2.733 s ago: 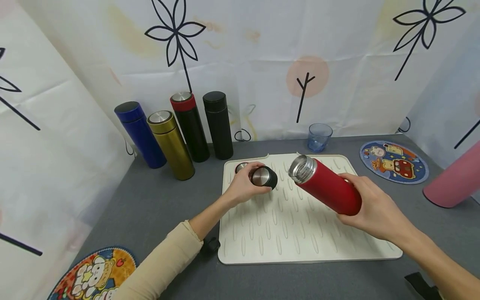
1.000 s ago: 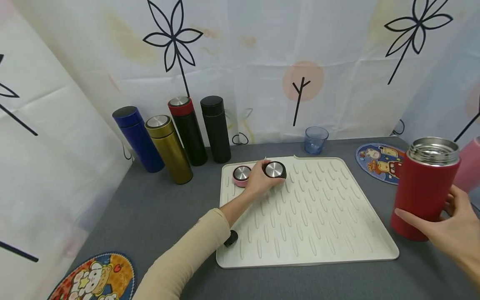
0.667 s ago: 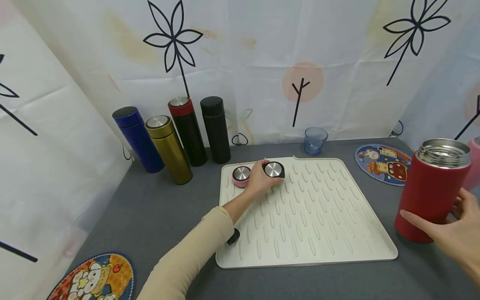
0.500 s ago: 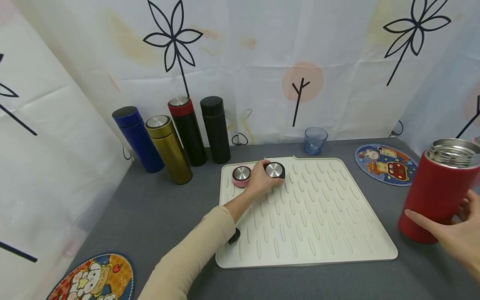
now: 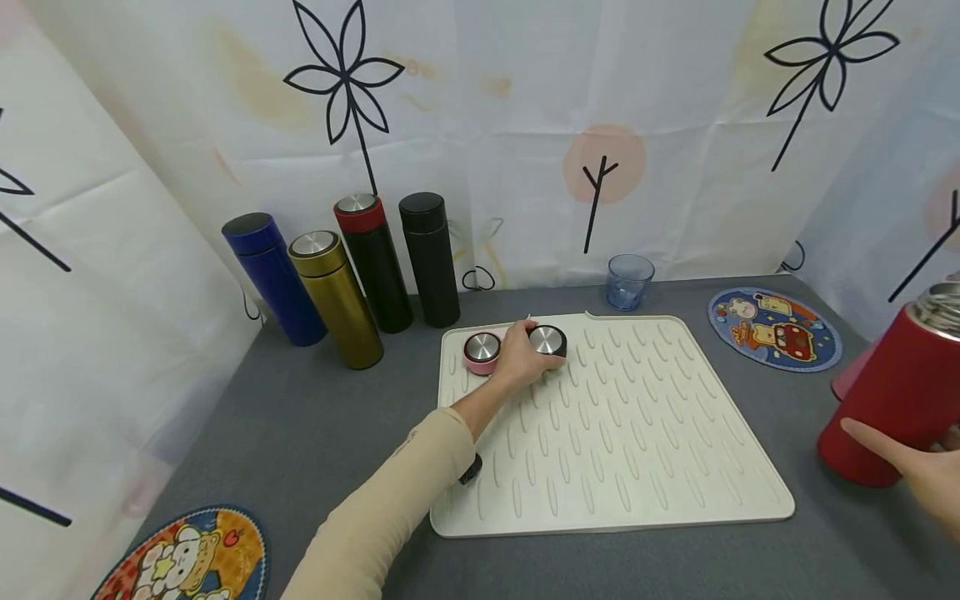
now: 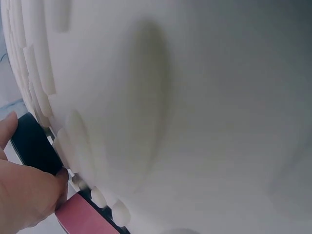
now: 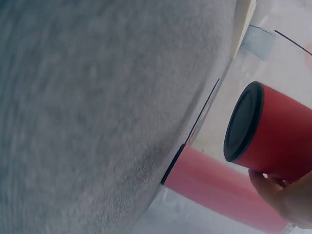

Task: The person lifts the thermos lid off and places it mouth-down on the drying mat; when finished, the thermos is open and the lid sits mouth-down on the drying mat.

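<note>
On the white ribbed mat [image 5: 637,458], my left hand [image 5: 521,358] holds a black lid [image 5: 547,340] with a silver top between thumb and fingers. Beside it sits a pink lid [image 5: 482,350], also silver-topped; both lids show in the left wrist view. Off the mat's right side, my right hand [image 5: 918,475] grips a red thermos [image 5: 892,408] around its lower body. Its steel mouth is uncovered and partly cut off by the frame edge. The right wrist view shows the thermos's black base [image 7: 244,122] raised over the table.
A pink thermos [image 7: 219,190] stands behind the red one. Blue [image 5: 277,279], gold [image 5: 337,300], red-topped black [image 5: 375,262] and all-black [image 5: 430,258] thermoses stand back left. A blue glass [image 5: 628,282] and round placemat [image 5: 775,329] lie behind; another placemat [image 5: 187,558] lies front left.
My right hand has carried the red thermos from over the mat to the right, turning it more upright. My left hand has moved the black lid slightly right, away from the pink lid.
</note>
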A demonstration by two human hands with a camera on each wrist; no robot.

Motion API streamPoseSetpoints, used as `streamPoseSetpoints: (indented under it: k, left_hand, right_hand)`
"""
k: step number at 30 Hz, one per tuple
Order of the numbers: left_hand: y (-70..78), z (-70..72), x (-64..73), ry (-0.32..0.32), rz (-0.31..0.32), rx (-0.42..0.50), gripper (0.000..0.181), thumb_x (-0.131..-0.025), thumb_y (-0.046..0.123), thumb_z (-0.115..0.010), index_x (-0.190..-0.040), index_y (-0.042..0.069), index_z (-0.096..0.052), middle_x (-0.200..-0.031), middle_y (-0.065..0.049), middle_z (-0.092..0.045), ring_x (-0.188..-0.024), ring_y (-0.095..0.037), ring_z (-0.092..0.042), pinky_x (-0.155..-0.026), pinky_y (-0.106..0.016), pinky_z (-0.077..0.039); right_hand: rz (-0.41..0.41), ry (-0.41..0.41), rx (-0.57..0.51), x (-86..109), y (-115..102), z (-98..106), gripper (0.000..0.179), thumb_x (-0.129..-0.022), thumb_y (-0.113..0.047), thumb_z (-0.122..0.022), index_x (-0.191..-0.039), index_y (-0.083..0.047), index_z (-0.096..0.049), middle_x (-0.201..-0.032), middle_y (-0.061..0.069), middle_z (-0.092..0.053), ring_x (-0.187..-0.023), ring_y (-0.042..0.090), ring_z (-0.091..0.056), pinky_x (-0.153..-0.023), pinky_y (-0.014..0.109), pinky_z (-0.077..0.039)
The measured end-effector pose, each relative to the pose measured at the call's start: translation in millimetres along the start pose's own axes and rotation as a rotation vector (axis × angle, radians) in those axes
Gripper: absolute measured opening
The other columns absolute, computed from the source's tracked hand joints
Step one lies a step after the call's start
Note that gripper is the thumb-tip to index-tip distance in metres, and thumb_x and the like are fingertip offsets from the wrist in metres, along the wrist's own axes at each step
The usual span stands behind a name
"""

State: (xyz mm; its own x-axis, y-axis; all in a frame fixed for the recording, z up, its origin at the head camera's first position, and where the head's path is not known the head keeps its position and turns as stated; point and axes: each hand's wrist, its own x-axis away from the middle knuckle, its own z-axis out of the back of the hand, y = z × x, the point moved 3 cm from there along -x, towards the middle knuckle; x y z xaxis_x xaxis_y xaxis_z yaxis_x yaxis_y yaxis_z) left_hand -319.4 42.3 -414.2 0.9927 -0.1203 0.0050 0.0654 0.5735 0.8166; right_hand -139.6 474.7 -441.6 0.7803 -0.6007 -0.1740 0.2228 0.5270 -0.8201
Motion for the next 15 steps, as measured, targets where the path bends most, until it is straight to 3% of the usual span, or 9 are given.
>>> streamPoseSetpoints:
  k: [2,7,11,12,15]
  left_hand:
    - [0.5,0.7,-0.4,-0.002,0.004,-0.007,0.075,-0.073,0.022,-0.084,-0.135,0.004,-0.045,-0.137,-0.014,-0.045,-0.120,-0.026,-0.047,-0.098,-0.034,-0.040]
    - [2.0,2.4,-0.6,-0.011,-0.013,-0.023,0.078,-0.074,0.022,-0.083,-0.138,0.003,-0.042,-0.139,-0.014,-0.044,-0.124,-0.025,-0.045,-0.100,-0.033,-0.037]
    - [4.6,4.2,1.1,-0.014,-0.034,0.014,0.078,-0.077,0.021,-0.081,-0.140,0.005,-0.039,-0.135,-0.012,-0.046,-0.123,-0.024,-0.045,-0.100,-0.033,-0.038]
    - [5.5,4.9,1.5,-0.012,-0.039,0.029,0.078,-0.077,0.021,-0.081,-0.141,0.005,-0.039,-0.134,-0.012,-0.046,-0.123,-0.024,-0.045,-0.100,-0.034,-0.038]
    - [8.9,7.5,3.0,-0.006,-0.055,0.083,0.077,-0.077,0.021,-0.081,-0.141,0.007,-0.040,-0.133,-0.010,-0.046,-0.124,-0.024,-0.044,-0.099,-0.034,-0.038]
  right_hand:
    - [-0.001,-0.016,0.007,-3.8,6,1,0.086,-0.086,-0.027,-0.071,-0.148,-0.043,-0.013,-0.154,-0.014,-0.020,-0.139,0.007,-0.020,-0.111,0.042,-0.016]
    - [0.028,-0.008,0.073,-1.2,-6,10,0.083,-0.087,-0.027,-0.069,-0.147,-0.042,-0.013,-0.152,-0.011,-0.025,-0.136,0.005,-0.023,-0.112,0.038,-0.015]
    - [0.060,-0.043,0.092,-0.9,-16,15,0.083,-0.088,-0.027,-0.067,-0.147,-0.044,-0.010,-0.154,-0.009,-0.022,-0.140,0.009,-0.018,-0.112,0.042,-0.015]
    - [0.073,-0.039,0.097,0.5,-17,16,0.082,-0.089,-0.029,-0.066,-0.145,-0.047,-0.009,-0.153,-0.014,-0.022,-0.139,0.006,-0.017,-0.111,0.038,-0.015]
    - [0.062,-0.029,0.102,10.2,-40,19,0.084,-0.089,-0.022,-0.065,-0.149,-0.040,-0.008,-0.157,-0.001,-0.018,-0.143,0.016,-0.013,-0.111,0.045,-0.014]
